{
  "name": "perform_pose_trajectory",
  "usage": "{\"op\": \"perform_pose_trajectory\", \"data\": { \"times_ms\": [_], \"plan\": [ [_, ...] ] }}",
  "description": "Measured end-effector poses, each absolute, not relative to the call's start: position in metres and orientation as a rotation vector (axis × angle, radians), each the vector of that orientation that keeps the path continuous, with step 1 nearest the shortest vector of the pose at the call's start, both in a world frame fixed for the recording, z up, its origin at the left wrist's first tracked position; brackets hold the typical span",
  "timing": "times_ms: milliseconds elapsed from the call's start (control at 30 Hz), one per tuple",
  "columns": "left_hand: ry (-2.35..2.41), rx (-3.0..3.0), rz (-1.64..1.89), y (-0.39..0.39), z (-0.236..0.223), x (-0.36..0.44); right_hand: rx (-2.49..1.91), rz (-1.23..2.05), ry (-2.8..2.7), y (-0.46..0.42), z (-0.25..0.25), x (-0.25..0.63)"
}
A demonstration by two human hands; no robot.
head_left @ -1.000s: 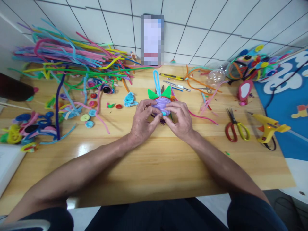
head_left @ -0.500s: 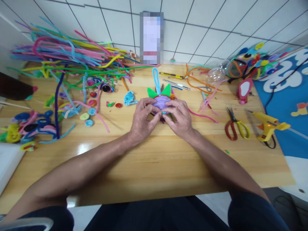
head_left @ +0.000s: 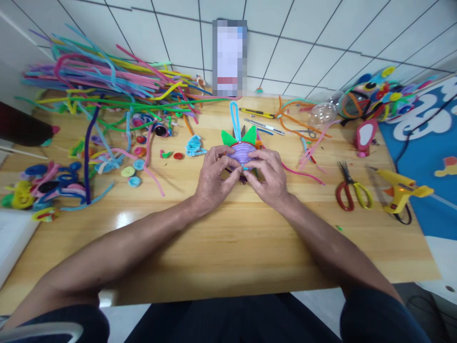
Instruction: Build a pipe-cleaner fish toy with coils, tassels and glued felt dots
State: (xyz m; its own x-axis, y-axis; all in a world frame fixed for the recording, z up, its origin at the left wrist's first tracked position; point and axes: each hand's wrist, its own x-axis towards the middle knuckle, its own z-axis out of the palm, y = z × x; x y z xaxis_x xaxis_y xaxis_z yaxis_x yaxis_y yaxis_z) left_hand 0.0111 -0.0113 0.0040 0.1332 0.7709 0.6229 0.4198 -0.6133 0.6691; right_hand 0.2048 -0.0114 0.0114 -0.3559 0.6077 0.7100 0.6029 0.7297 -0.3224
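Left of the coil (head_left: pixel 240 153) lie three clustered discs (head_left: pixel 134 181). The left hand (head_left: pixel 211 175) clamps the coil's left side. Two leaves (head_left: pixel 251 136) and one loop (head_left: pixel 234 104) top the coil, between both hands. The right hand (head_left: pixel 268 177) clamps its right side. Rightward lie one scissors (head_left: pixel 349 180), one glue gun (head_left: pixel 400 191).

A hand could pass between the forearms (head_left: pixel 317 231); scissors (head_left: pixel 349 181) and glue gun (head_left: pixel 402 185) obstruct right, pipe cleaners (head_left: pixel 107 78) back left.
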Motion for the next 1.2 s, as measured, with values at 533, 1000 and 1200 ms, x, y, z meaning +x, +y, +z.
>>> {"op": "perform_pose_trajectory", "data": {
  "times_ms": [533,1000,1200],
  "plan": [
    [1.162,2.084,1.448,-0.0114,0.0036,0.011,-0.919,0.08,-2.039,-0.0109,0.0095,0.2067],
    [1.135,2.063,1.477,-0.0125,0.0036,0.0116,-0.907,0.007,-2.047,-0.0111,0.0113,0.2047],
    [1.148,2.074,1.49,-0.0123,0.0029,0.0122,-0.928,0.001,-2.054,-0.0107,0.0088,0.2059]
  ]
}}
